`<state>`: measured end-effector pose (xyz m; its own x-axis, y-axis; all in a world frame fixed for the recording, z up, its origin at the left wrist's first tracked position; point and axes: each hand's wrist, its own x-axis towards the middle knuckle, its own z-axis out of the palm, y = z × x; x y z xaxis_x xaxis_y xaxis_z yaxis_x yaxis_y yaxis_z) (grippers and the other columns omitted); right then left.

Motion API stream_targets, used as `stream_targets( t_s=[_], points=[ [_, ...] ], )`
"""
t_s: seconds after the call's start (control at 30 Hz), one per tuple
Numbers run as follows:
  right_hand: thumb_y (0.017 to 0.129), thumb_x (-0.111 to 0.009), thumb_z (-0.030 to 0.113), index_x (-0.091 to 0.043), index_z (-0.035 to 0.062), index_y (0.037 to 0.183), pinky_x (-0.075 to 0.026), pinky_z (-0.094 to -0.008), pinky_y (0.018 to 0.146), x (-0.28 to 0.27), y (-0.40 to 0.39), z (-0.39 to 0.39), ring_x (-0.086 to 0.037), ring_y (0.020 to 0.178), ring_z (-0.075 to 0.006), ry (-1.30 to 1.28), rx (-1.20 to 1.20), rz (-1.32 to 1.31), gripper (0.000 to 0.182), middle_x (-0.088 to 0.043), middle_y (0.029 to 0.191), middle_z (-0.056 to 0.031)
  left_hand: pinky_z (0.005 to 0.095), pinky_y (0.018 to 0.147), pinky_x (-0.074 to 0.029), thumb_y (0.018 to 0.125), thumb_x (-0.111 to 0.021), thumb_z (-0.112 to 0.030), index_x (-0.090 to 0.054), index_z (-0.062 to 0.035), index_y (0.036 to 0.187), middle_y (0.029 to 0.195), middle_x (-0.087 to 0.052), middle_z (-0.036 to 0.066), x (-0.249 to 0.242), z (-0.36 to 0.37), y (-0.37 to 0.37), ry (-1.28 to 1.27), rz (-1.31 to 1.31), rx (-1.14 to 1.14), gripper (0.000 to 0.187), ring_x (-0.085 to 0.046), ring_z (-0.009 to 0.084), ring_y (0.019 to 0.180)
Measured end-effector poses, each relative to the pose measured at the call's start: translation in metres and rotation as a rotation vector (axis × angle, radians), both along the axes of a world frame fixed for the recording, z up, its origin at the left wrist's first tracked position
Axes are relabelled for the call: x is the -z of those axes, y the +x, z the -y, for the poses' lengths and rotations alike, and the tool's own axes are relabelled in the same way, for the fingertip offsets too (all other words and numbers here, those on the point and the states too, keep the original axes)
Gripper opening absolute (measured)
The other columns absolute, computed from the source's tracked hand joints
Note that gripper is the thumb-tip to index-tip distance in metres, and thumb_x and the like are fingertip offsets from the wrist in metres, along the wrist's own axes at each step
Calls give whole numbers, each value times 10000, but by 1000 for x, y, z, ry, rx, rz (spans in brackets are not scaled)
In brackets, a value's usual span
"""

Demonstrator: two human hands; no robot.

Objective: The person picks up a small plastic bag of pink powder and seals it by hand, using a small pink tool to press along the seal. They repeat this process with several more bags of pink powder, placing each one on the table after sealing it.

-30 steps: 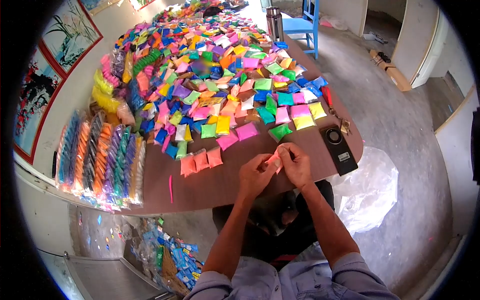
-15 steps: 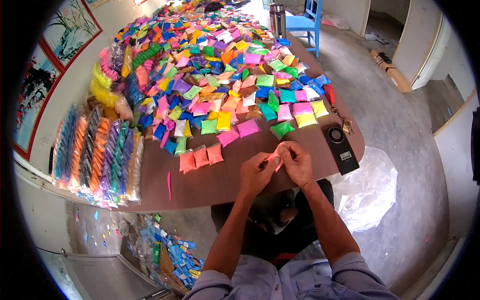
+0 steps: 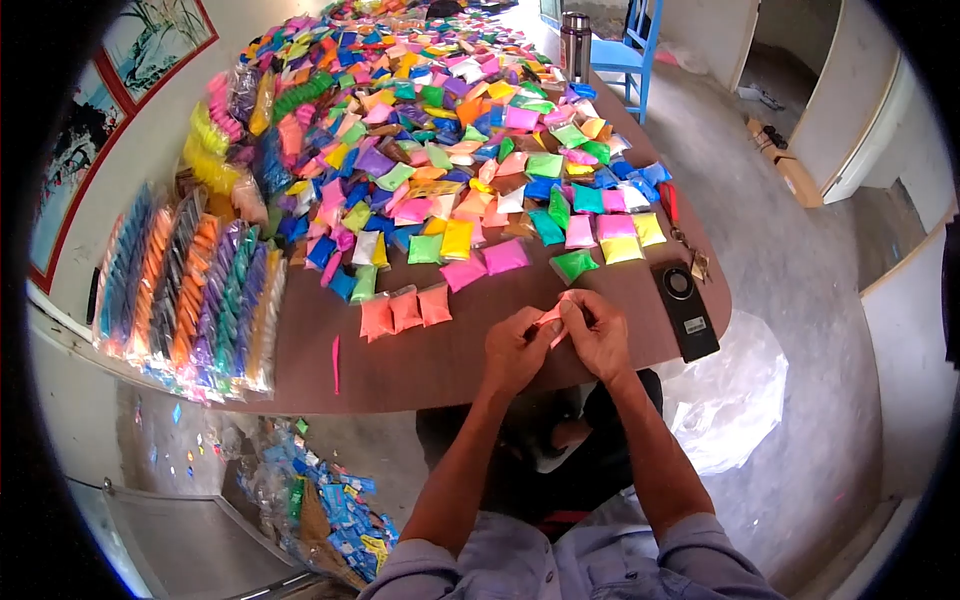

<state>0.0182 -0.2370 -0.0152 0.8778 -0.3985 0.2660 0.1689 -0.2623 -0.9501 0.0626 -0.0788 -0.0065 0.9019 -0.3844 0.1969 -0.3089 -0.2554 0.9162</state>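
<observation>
Between the fingers of both hands is a small piece of coral-pink clay (image 3: 549,317), partly covered by them. My left hand (image 3: 514,352) pinches it from one side. My right hand (image 3: 597,335) grips it from the other, thumb and fingers close together. Both hands hover over the brown table (image 3: 440,372) near its front edge. To their left lie three joined coral packets (image 3: 405,309), in clear wrap. A thin pink modelling tool (image 3: 336,365) rests further left.
Heaped colourful packets (image 3: 420,140) cover the back of the table. Bagged twisted strands (image 3: 190,290) line the left edge. At the right edge are a black phone (image 3: 686,310) and keys (image 3: 700,265). A flask (image 3: 576,48) stands at the back, by a blue chair (image 3: 625,55).
The view has shifted slightly, so the table contents appear a little to the right. Both hands still pinch the coral-pink clay, which now shows more sideways between the fingertips.
</observation>
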Motion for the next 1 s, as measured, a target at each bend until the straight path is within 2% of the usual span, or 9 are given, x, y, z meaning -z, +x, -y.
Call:
stream_targets(
  t_s=[0.07,0.13,0.23,0.33,0.57,0.67,0.73,0.83,1.0],
  points=[
    [1033,-693,179,-723,-23,1095,-546,-275,733,5,0,2,-650,825,-72,-19,-8,1,213,-724,907,-33,332,674,-514,927,-788,-208,-761,-59,1047,820,-712,100,-2,0,-1,-13,-11,-2,193,-667,193,716],
    [1039,-692,174,-724,-1,1097,-536,-265,773,10,0,3,-636,879,-66,209,-70,21,187,-712,951,-1,331,675,-519,915,-804,-249,-762,-69,1074,820,-713,100,-2,2,-2,-25,-34,21,245,-669,197,716],
    [1043,-690,170,-721,17,1090,-522,-256,802,17,1,4,-614,908,-62,285,-14,50,163,-693,978,22,330,671,-523,903,-814,-282,-761,-76,1101,821,-714,97,-5,4,-4,-90,-27,-3,291,-670,203,714],
    [1044,-686,160,-718,12,1079,-514,-252,804,18,3,6,-606,907,-64,256,-42,75,155,-688,968,17,301,705,-536,915,-816,-270,-760,-54,1156,868,-735,63,-12,0,-3,60,-63,32,329,-659,126,768],
    [1052,-667,145,-717,1,1061,-509,-250,805,4,2,2,-609,904,-76,110,-68,10,153,-690,965,6,318,699,-532,929,-786,-253,-757,-47,1114,844,-724,66,0,-6,2,-68,-94,36,279,-648,128,759],
    [1055,-659,138,-719,3,1046,-506,-249,803,11,2,5,-610,904,-78,66,-75,-5,148,-691,960,3,333,703,-534,938,-770,-286,-754,-46,1108,859,-739,85,2,-7,3,-61,-102,50,294,-678,152,771],
    [1053,-661,131,-720,7,1041,-501,-247,796,15,1,6,-606,902,-76,217,-49,26,138,-690,960,6,346,707,-539,944,-760,-343,-754,-55,1123,879,-750,114,-6,-6,1,-14,-126,60,339,-709,195,783],
    [1052,-671,136,-725,16,1019,-489,-240,780,17,-1,10,-594,884,-59,221,-53,45,136,-684,944,26,368,704,-544,952,-745,-382,-754,-62,1125,879,-747,129,-4,-1,-1,-90,-63,14,364,-721,239,777],
    [1071,-647,167,-724,14,1010,-483,-244,782,11,1,7,-581,870,-60,192,-60,5,182,-675,934,31,392,688,-541,971,-716,-383,-743,-60,1111,874,-739,147,-4,-8,3,-4,-81,58,353,-725,274,772]
  ],
)
